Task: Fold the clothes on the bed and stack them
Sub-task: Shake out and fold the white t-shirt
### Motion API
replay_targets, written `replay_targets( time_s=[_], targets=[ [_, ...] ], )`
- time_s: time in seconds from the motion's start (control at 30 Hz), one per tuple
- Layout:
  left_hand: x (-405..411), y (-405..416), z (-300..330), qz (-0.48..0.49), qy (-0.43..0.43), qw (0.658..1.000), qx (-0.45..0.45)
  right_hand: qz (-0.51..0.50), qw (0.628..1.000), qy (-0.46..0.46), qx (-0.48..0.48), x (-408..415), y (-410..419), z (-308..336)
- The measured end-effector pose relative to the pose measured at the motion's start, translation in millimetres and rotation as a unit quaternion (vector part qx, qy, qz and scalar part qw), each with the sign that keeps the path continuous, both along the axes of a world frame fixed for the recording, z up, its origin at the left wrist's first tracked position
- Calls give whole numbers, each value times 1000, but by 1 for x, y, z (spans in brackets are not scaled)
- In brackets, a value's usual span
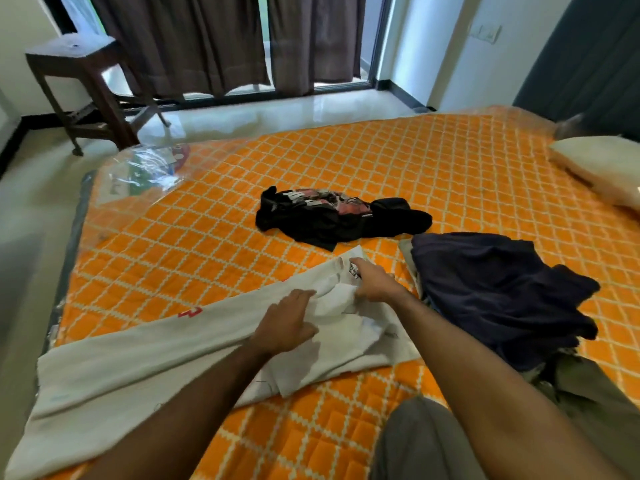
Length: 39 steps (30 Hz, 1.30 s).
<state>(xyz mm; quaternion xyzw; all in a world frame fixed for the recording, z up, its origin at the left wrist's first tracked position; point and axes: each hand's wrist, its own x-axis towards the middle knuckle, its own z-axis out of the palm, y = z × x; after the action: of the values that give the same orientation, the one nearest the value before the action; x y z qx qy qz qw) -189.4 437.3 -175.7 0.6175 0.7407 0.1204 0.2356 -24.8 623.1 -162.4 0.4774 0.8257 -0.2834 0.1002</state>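
A white garment (145, 362) lies spread across the near left part of the bed (433, 161), its far end bunched toward the bed's middle. The left hand (285, 323) rests on that bunched cloth with fingers curled into the fabric, gripping it. The right hand (374, 282) pinches the white fabric just beyond. A black printed garment (332, 218) lies crumpled near the bed's centre, apart from the white one. A dark navy pile (495, 292) sits toward the near right edge. A pillow (599, 168) occupies the far right corner.
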Motion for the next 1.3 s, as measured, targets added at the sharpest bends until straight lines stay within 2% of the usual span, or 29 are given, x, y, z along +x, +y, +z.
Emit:
replay_targets(
  time_s=[0.1,0.3,0.37,0.47,0.6,0.7,0.83,1.0,1.1,1.2,1.3],
  targets=[
    [17,26,7,74,-169,982,-28,25,999,12,21,4,13,-2],
    [44,47,7,164,-297,940,-39,102,988,81,78,18,13,18],
    [49,46,6,223,-350,910,-20,120,985,98,78,18,7,22],
    [50,39,12,295,-425,855,35,75,986,124,82,21,6,17],
    [36,22,11,327,-386,861,59,43,995,89,11,20,8,1],
    [23,8,4,365,-381,849,42,78,996,14,37,9,6,-7],
    [20,-8,0,354,-406,842,30,38,994,-12,106,-10,1,-3],
    [18,-22,-8,354,-333,874,21,-11,996,49,75,-27,6,-1],
    [12,-25,-10,318,-269,908,49,-12,991,36,130,-29,7,-6],
    [10,-28,-14,265,-169,945,89,-4,984,5,179,-25,10,-19],
    [6,-27,-11,269,-120,943,158,-7,982,13,189,-22,15,-24]
  ],
)
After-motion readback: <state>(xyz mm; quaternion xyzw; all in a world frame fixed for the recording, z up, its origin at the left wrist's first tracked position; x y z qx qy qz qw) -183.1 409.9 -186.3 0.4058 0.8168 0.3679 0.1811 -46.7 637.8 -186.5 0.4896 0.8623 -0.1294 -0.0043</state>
